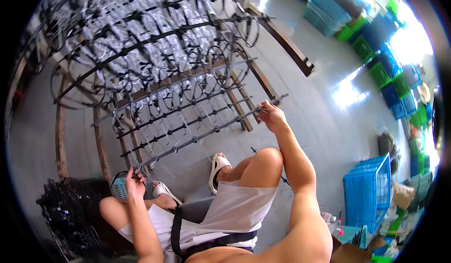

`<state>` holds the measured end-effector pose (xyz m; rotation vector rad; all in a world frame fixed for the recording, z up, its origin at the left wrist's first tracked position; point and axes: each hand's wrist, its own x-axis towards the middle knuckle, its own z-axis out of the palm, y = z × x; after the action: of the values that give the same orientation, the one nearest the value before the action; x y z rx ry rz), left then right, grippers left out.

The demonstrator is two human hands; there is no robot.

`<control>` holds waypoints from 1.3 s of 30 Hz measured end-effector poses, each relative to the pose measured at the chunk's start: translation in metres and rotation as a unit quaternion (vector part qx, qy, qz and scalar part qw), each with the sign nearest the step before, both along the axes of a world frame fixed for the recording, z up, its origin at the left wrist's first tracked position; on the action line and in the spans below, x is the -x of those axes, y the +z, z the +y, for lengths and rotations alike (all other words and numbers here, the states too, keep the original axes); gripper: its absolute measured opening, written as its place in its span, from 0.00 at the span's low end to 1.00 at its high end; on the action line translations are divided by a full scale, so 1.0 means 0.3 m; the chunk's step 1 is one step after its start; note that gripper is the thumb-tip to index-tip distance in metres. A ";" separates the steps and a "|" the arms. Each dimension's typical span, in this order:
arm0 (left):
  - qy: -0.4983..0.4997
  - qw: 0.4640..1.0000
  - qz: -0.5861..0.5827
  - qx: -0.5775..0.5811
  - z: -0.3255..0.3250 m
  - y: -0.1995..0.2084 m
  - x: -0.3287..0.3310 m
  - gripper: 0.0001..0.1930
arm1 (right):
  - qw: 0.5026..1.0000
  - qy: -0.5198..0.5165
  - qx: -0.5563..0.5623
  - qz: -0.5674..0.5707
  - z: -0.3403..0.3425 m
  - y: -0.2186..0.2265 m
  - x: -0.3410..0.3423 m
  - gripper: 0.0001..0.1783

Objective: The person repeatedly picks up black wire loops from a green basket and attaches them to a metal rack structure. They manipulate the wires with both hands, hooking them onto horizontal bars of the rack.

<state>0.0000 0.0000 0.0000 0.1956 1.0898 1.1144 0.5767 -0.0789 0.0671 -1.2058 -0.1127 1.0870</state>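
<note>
Left hand [135, 183]: we see fingers pinched on the left end of the long knobbed bar [195, 140], which slants above the floor [188, 166], nearest us in a row of similar bars. We judge it light, fairly stiff, awkwardly long; best held near both ends, off the knobs. Right hand [272, 116]: thumb and fingers clamped near its right end.

Worn on the person's head, the fisheye camera looks down and forward over the shorts [235, 211] close below, past the left hand [135, 184] and right hand [272, 116], to the rack [282, 39] beyond and crates [362, 49] farther off at right.
</note>
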 end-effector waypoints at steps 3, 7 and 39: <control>0.017 0.999 0.005 0.044 -0.119 0.140 0.127 0.07 | 0.989 0.066 0.133 -0.027 -0.023 0.004 0.120 0.13; 0.036 0.999 -0.019 0.025 -0.144 0.150 -0.072 0.11 | 0.973 0.154 0.163 -0.056 -0.027 0.070 -0.162 0.13; -0.073 0.875 0.206 -0.433 -0.512 0.683 -0.136 0.28 | 0.814 0.282 -0.081 -0.502 -0.374 0.449 0.776 0.21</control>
<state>0.0407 -0.1536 0.2048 1.2540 0.8433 1.3968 0.3439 -0.1911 0.2018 -1.5194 -1.4332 0.7807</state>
